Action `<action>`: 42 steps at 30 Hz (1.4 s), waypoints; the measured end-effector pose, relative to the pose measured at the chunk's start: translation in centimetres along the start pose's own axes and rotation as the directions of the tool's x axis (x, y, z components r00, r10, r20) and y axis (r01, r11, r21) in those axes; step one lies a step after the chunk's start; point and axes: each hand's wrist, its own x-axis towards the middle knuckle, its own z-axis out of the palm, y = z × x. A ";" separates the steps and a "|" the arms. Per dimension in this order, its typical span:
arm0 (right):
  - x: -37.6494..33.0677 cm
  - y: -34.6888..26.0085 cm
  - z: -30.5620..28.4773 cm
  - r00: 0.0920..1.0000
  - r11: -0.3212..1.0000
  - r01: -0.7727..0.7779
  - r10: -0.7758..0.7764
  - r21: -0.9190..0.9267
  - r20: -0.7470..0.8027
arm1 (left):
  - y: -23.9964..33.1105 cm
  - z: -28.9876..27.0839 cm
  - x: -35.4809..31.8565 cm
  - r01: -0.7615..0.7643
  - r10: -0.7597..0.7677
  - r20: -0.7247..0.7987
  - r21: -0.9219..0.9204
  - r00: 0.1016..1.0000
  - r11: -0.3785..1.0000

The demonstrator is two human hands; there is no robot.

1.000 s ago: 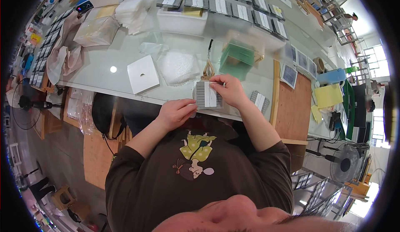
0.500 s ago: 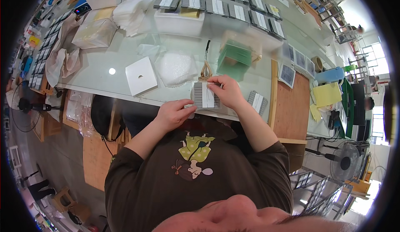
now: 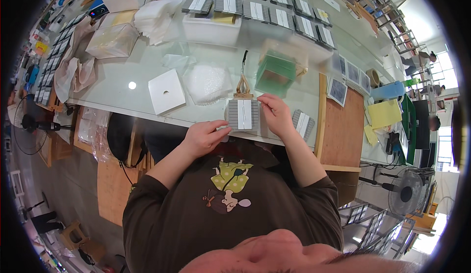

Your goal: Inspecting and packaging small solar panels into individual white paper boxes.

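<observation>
A small grey ribbed block with a white strip down its middle [image 3: 243, 114] sits at the near edge of the glass-topped table [image 3: 147, 62]. My left hand [image 3: 203, 136] grips its lower left corner. My right hand [image 3: 274, 114] pinches its upper right edge with the fingertips. Just behind the block lies a tan wooden clip-like tool [image 3: 243, 84] with a black stick pointing away. A green box [image 3: 275, 72] stands to the right of that tool.
A white square pad [image 3: 167, 91] and a bubble-wrap sheet [image 3: 207, 83] lie left of the block. Another grey block [image 3: 302, 123] rests to its right. Rows of similar grey blocks [image 3: 260, 8] line the far side behind a white box [image 3: 211, 28]. A wooden side table [image 3: 343, 131] holds yellow sheets.
The grey block has shifted slightly along the table edge with both hands still on it; my right fingertips have moved to its upper right edge.
</observation>
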 end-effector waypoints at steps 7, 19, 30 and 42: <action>0.0 -0.8 -0.1 1.000 0.997 0.020 -0.019 -0.071 0.007 | -0.3 0.2 -0.2 -0.014 0.014 -0.011 0.006 1.000 1.000; -0.2 -1.1 0.3 0.999 0.995 0.019 -0.022 -0.093 -0.035 | -0.3 0.3 -0.2 -0.024 0.024 -0.045 0.002 0.999 1.000; -0.1 -0.9 0.2 0.998 0.991 0.060 -0.063 -0.118 -0.025 | -0.2 0.4 -0.3 -0.010 0.009 -0.056 -0.007 0.998 1.000; -0.3 -0.4 -1.1 0.993 0.989 0.050 -0.064 -0.139 -0.098 | -0.3 -2.4 -0.2 0.028 -0.027 -0.017 0.095 0.999 0.995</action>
